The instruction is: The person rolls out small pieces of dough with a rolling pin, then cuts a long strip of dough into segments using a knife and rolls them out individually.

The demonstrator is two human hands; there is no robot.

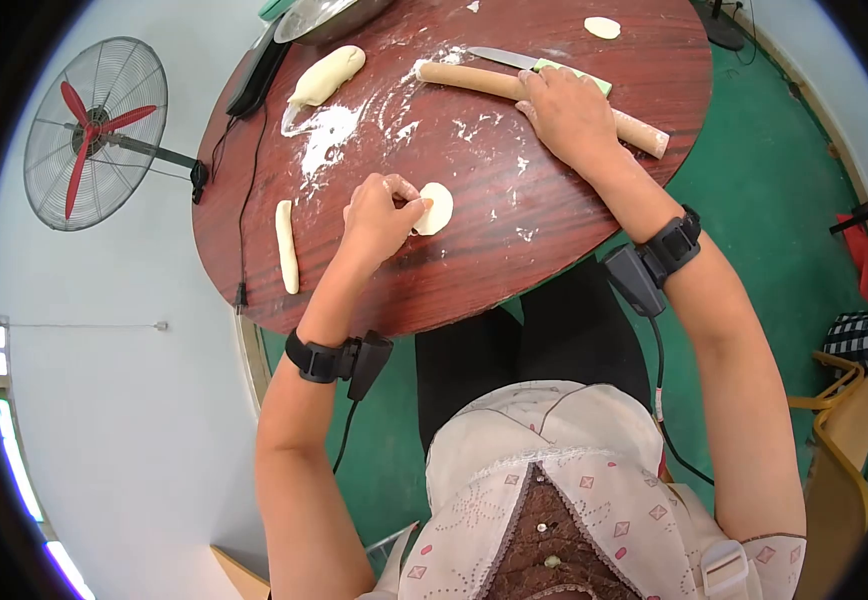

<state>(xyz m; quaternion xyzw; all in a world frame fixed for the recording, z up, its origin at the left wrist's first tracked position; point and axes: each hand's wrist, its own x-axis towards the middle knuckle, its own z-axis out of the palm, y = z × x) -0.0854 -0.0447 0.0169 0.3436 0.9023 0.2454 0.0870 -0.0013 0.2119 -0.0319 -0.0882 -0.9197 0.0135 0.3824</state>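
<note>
My left hand (384, 215) pinches the left edge of a small round dough wrapper (438, 209) on the table. Across the far right part of the table lies a wooden rolling pin (474, 80), and my right hand (569, 110) rests over its middle with the fingers curled on it. Just behind the pin is a knife (502, 57) with a green handle, partly covered by my right fingers. To the left of my left hand lies a thin dough strip (287, 247). A larger lump of dough (329, 76) sits farther back.
White flour (329, 135) is scattered over the round wooden table (374, 300). A metal bowl (329, 18) stands at the back edge, and another flat dough piece (602, 27) lies far right. A black cable (244, 220) runs along the left side, near a fan (94, 133).
</note>
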